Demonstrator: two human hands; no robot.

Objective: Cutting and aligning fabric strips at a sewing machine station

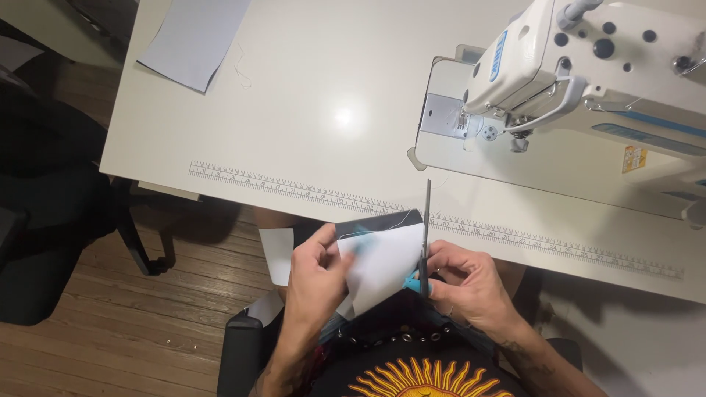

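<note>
My left hand (318, 273) grips the left side of a small white piece of fabric (382, 263), held above my lap at the table's near edge. A thin thread trails from the fabric's top edge. My right hand (465, 279) holds a pair of scissors (426, 242) with blue handles. Their long blades point away from me along the fabric's right edge and lie over the table's edge.
A white sewing machine (588, 66) stands at the right on the white table (309, 110), which has a printed ruler (294, 190) along its near edge. A pale fabric piece (195, 37) lies far left. Dark chair (44, 213) and wooden floor (147, 323) are at left.
</note>
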